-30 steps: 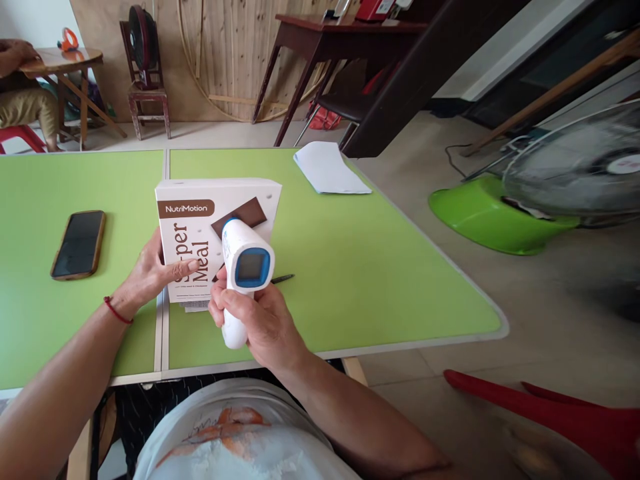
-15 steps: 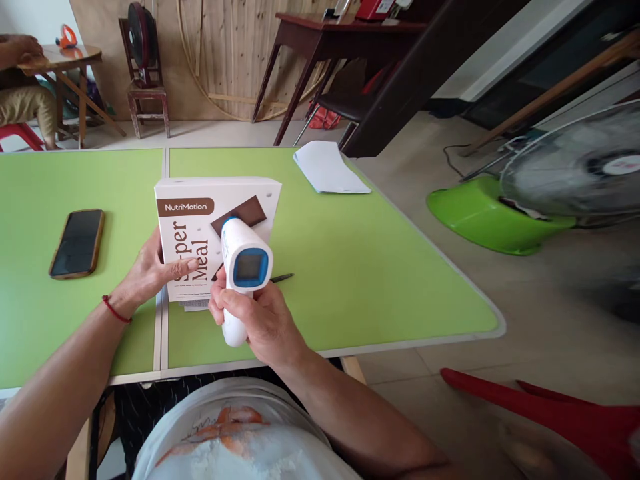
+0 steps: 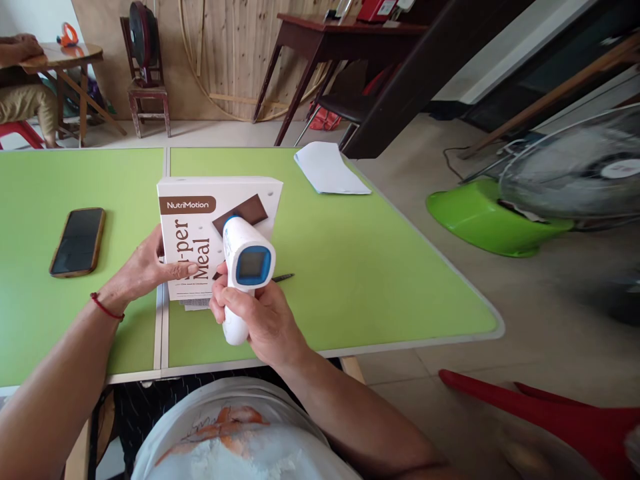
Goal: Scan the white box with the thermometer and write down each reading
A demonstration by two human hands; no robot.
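My left hand (image 3: 147, 267) grips the left edge of a white NutriMotion box (image 3: 193, 233), thumb across its front and the other fingers hidden behind. The box stands upright, its printed front towards me. In my right hand (image 3: 260, 317) is a white infrared thermometer (image 3: 243, 250) with a blue-rimmed screen, its fingers wrapped round the handle. The thermometer's front end points at the box and overlaps its picture; I cannot tell whether they touch. The screen looks dark. Behind the thermometer a black pen (image 3: 284, 277) shows in part. Something grey and flat (image 3: 196, 304) peeks out below the box.
A phone (image 3: 77, 242) lies on the green table (image 3: 350, 267), left of the box. White papers (image 3: 330, 168) rest at the far edge. A fan (image 3: 575, 167) and a red chair (image 3: 540, 413) stand right of the table. Another person's hand (image 3: 27, 47) is at a small round table.
Hardly anything differs. The box and thermometer sit very slightly further right in view, and my left wrist has shifted a little left. Both grips are the same.
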